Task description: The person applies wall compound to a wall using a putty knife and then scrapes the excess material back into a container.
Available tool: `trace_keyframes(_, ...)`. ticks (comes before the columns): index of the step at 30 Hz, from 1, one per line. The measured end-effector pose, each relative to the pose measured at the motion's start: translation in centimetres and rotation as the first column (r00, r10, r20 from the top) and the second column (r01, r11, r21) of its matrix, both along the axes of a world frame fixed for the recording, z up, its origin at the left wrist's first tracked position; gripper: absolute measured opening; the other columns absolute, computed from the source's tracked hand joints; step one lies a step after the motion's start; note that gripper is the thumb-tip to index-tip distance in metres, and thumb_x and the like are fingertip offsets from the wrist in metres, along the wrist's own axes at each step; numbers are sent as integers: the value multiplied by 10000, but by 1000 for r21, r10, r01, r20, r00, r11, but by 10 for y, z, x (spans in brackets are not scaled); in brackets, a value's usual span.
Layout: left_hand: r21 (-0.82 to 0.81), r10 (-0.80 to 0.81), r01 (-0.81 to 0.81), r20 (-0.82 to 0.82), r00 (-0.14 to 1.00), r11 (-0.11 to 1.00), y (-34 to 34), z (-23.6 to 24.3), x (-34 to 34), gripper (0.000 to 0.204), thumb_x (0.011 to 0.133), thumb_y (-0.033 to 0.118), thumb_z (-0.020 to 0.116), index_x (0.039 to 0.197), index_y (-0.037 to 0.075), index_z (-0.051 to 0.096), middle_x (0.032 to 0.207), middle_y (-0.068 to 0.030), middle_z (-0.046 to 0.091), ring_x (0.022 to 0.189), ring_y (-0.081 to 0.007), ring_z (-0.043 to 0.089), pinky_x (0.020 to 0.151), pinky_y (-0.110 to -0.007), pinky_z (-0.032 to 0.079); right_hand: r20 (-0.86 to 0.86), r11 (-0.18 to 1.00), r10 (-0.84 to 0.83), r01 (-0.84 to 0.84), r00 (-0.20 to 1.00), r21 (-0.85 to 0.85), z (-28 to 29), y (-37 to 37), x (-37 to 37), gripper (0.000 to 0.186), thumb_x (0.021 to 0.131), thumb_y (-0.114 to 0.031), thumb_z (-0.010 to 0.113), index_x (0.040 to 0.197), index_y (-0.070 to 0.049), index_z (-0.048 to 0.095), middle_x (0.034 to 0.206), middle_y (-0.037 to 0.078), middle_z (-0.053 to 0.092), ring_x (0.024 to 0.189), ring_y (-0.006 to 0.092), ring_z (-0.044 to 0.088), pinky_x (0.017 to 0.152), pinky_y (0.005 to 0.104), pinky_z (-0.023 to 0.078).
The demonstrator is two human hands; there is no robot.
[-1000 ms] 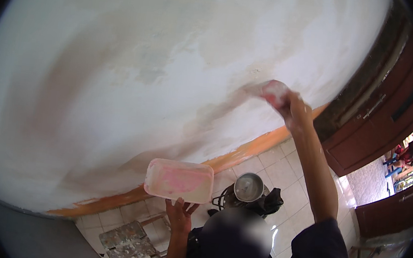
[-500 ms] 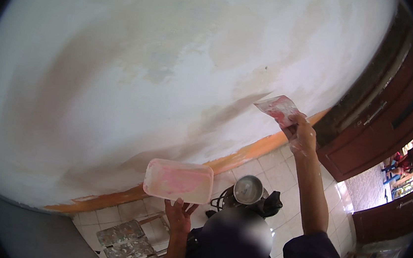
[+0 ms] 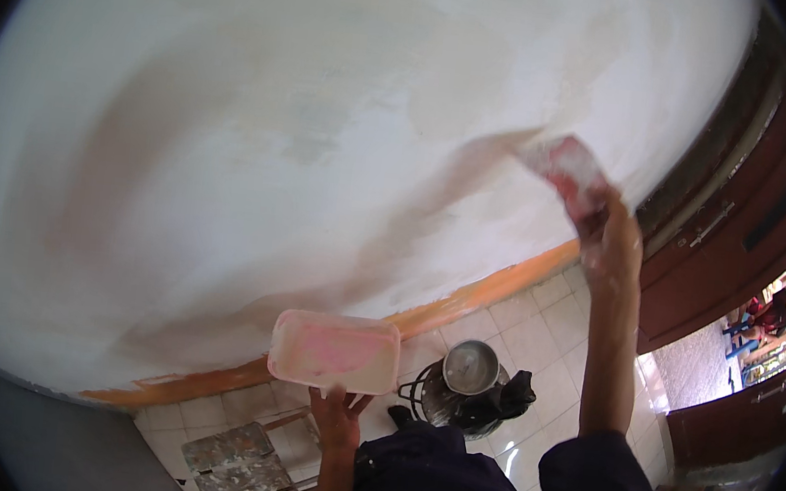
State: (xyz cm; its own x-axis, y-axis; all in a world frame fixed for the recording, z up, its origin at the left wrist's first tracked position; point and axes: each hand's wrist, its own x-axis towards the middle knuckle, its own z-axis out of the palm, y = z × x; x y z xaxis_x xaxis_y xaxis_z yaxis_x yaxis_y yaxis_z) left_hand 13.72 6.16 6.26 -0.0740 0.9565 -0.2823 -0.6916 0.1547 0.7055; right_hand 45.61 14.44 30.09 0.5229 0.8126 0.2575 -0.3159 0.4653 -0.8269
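My right hand [image 3: 616, 237] is raised at the wall and closed around a flat putty scraper [image 3: 566, 172], smeared with white and red. The scraper's tip is at or very near the whitish, patchy wall [image 3: 324, 173]; motion blur hides whether it touches. Lower and to the left, my left hand [image 3: 336, 418] holds a shallow rectangular plastic tub [image 3: 338, 320] from its near edge, fingers beneath it. Pink and cream paste coats the tub's inside. My left thumb shows at the rim, and the other fingers are partly hidden.
An orange band [image 3: 473, 296] runs along the wall's foot above the tiled floor [image 3: 549, 341]. A metal pot [image 3: 472, 367] and a black bundle [image 3: 503, 395] rest on a round stand. A paint-spattered wooden bench [image 3: 235, 458] is lower left. Brown door [image 3: 713, 262] at right; a person [image 3: 777, 311] is outside.
My right hand and the scraper have moved up and to the right along the wall. The tub in my left hand has shifted slightly down and left.
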Motion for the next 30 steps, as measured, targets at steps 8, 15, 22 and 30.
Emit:
trace_keyframes(8,9,-63,63,21,998,998,6,-13,-1,632,830,184,589,1344,125,226,1211,-147,488,1010,-310,598,758,-468,573,-59,961,-120,101,991,-256,-92,30,21,255,843,-85,517,1020,98,514,915,190,616,826,282,649,771,375,568)
trace_keyframes(15,-28,-49,49,0,999,998,5,-19,-3,656,823,189,606,1354,139,224,1194,-143,497,990,-312,605,745,-473,576,-48,994,-105,104,993,-14,47,70,-6,163,834,-57,557,889,95,533,855,196,617,816,289,643,796,314,569)
trace_keyframes(22,-24,2,-2,1,1000,1000,2,-4,-3,654,817,204,625,1340,133,239,1198,-146,492,1009,-315,595,759,-477,573,-54,954,-193,174,980,-245,-65,-6,-4,256,838,-55,552,1034,109,526,941,156,582,851,243,614,802,370,550)
trace_keyframes(30,-41,-27,27,17,999,999,5,-25,-13,639,816,210,631,1329,130,259,1189,-137,493,1020,-314,589,771,-467,574,51,999,15,-13,999,-45,-33,82,-3,202,861,-43,466,898,141,540,874,223,611,799,307,637,789,368,561)
